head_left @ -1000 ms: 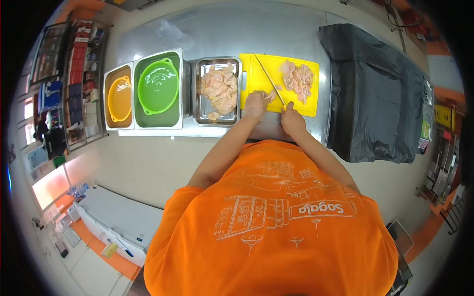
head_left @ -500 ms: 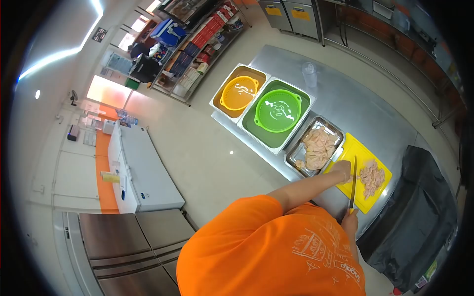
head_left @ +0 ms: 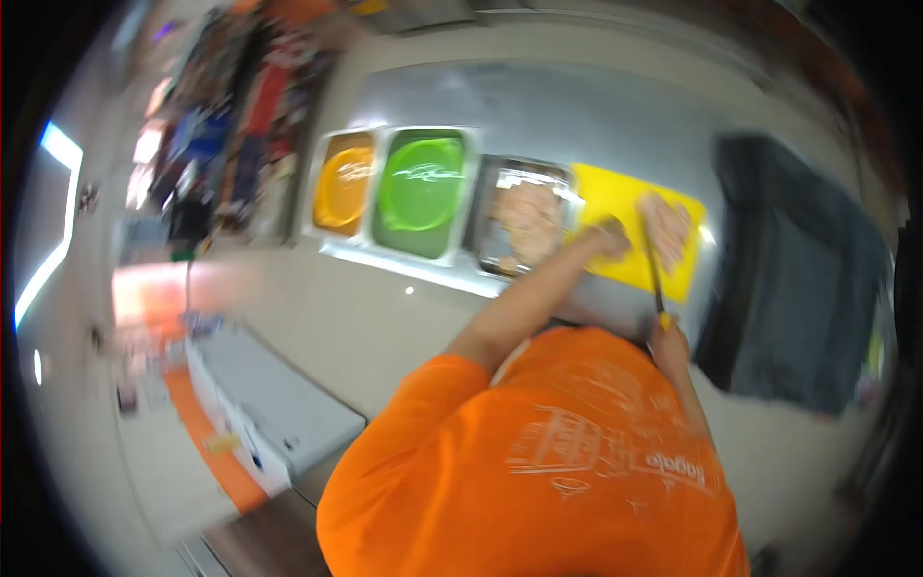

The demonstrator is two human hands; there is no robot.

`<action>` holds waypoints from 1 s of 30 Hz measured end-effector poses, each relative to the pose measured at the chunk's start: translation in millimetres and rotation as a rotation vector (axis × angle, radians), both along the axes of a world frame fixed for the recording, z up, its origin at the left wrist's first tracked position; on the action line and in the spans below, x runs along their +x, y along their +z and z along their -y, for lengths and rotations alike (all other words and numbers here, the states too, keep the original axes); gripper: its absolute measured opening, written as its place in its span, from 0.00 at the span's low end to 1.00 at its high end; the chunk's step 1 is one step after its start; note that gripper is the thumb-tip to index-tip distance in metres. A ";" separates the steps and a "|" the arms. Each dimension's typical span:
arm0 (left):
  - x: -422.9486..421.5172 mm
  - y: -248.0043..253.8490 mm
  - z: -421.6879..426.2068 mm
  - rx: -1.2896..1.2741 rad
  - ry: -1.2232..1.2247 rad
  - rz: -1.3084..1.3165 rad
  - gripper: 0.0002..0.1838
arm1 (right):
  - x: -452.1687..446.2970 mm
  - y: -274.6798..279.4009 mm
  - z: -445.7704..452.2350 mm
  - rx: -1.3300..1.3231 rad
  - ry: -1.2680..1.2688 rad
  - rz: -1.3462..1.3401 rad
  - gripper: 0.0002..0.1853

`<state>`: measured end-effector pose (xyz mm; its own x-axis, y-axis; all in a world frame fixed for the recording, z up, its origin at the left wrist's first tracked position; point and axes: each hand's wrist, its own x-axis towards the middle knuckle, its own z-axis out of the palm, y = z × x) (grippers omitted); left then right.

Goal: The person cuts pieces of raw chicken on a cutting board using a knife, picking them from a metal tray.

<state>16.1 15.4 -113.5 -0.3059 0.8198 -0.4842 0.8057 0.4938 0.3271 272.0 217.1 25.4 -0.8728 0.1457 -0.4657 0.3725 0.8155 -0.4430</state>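
Observation:
My right hand (head_left: 668, 338) is closed round the yellow handle of a long knife (head_left: 654, 266), whose blade points away from me across the yellow cutting board (head_left: 608, 190). Cut pieces of pale raw meat, which looks like chicken (head_left: 666, 229), lie in a pile to the right of the blade. My left hand (head_left: 610, 238) rests at the left part of the board; its fingers are smeared by motion, and anything under them is hidden. Just left of the board, a metal tray (head_left: 488, 252) holds more raw meat (head_left: 529, 221).
Left of the tray, a green colander (head_left: 421, 188) and a yellow-orange colander (head_left: 343, 192) sit in metal pans. A large dark container or cover (head_left: 803, 279) stands right of the board. The steel table (head_left: 538, 96) runs behind everything. A white chest freezer (head_left: 274, 385) is at the left.
The head view has turned, so the table appears more level and shifted left, and the picture is blurred. The knife stays in my right hand, and my left hand remains at the board.

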 end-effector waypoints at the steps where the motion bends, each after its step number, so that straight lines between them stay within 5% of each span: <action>1: 3.1 37.4 3.9 0.048 0.215 0.144 0.15 | -2.6 15.6 7.2 0.034 -0.053 0.038 0.24; 2: 5.8 98.6 -1.4 -0.103 0.113 0.051 0.15 | -3.4 25.2 11.3 0.045 -0.080 0.016 0.23; 6: 35.9 115.5 14.2 0.252 1.235 0.532 0.20 | -6.5 36.4 18.1 -0.012 -0.173 0.021 0.21; 9: 50.4 105.5 19.8 0.344 1.402 0.568 0.23 | -5.3 29.4 16.7 -0.072 -0.134 0.039 0.20; 12: 55.2 98.8 24.3 0.395 1.433 0.520 0.14 | -2.7 28.2 22.7 -0.108 -0.068 0.075 0.19; 21: 70.8 60.3 50.0 0.452 1.505 0.444 0.15 | 8.9 22.0 11.7 -0.036 -0.066 0.106 0.19; 24: 61.1 119.4 37.0 0.309 1.280 0.230 0.15 | 3.2 31.0 10.2 -0.052 -0.083 0.053 0.19; 30: 35.3 140.4 9.0 0.884 1.158 0.698 0.09 | -12.5 40.1 9.0 -0.086 -0.164 -0.109 0.18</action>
<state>51.4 6.4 26.9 -0.8609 0.4014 -0.3125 -0.2664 0.1676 0.9492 259.5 208.1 65.4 -0.8867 0.2537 -0.3866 0.4430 0.7056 -0.5530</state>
